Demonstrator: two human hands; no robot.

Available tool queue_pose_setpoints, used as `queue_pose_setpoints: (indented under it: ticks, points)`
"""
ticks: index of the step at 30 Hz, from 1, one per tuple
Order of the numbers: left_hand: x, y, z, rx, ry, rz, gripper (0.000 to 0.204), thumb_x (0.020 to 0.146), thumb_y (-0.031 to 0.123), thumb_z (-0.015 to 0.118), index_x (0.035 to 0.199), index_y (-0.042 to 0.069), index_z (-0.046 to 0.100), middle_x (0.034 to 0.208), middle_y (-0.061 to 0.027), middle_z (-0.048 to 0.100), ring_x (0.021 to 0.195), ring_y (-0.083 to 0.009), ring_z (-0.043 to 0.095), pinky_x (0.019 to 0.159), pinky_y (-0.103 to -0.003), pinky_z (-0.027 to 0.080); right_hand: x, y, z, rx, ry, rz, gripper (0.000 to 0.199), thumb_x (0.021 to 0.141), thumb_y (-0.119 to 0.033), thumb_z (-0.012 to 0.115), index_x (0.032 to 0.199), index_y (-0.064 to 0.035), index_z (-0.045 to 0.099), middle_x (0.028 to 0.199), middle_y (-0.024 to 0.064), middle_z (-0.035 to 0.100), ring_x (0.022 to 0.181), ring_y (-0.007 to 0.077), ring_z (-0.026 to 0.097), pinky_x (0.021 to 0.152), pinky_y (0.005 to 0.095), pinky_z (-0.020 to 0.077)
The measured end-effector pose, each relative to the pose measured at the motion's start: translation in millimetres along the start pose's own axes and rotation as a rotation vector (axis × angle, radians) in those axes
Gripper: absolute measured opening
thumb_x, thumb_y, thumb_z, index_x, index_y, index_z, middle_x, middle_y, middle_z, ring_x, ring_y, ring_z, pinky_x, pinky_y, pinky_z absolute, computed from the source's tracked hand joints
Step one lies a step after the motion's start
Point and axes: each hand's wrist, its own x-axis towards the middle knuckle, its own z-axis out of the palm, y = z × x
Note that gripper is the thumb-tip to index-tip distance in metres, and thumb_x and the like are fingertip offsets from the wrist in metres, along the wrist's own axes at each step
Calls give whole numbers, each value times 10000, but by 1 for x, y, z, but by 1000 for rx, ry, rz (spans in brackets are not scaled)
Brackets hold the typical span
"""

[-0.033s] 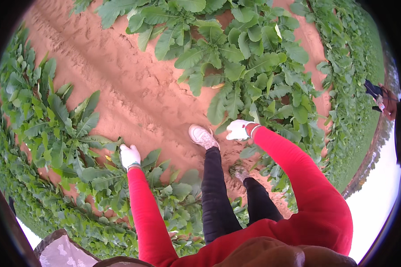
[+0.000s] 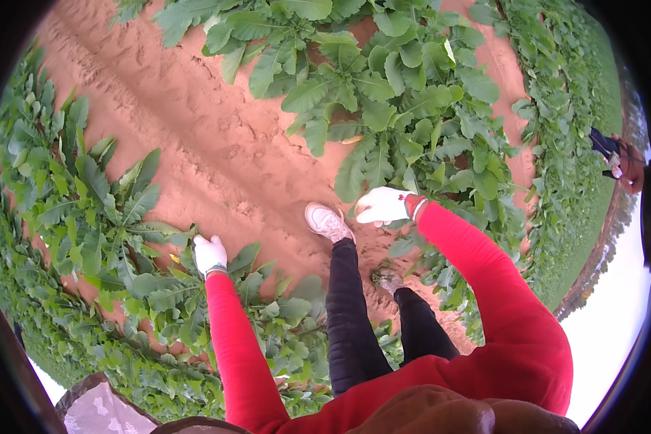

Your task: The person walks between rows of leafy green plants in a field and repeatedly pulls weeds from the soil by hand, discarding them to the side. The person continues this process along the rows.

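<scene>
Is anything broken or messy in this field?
Nothing stands out. The leafy plants stand in tidy rows beside the bare sandy path. The left hand and right hand, both gloved white, hover over leaves.

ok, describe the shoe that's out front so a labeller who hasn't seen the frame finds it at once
Start at the strip of bare reddish soil running between the two rows of leafy green plants. Near its lower end, just left of the white-gloved right hand, sits a white sneaker on a black-trousered leg. It is clean and fully visible; the other shoe is dirtier and partly among leaves.
</scene>
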Motion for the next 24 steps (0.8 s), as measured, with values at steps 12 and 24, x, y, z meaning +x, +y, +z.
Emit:
queue_pose_setpoints:
  ticks: [12,24]
  points:
    - [12,-21,5,-95,-167,46,463,811,213,542,1161,-68,424,1036,-329,578,974,-457,568,866,-472,452,30,-39,-250,171,757,34,387,884,-192,519,1257,-94,555,1179,113,597,838,218,649,696,331,512]
    - [18,-27,6,-136,-223,103,449,809,196,554,1146,-82,448,1030,-325,582,971,-450,575,867,-471,452,25,-58,-252,-208,691,551,563,892,-452,478,1161,36,555,1149,171,607,596,260,629,651,395,494]
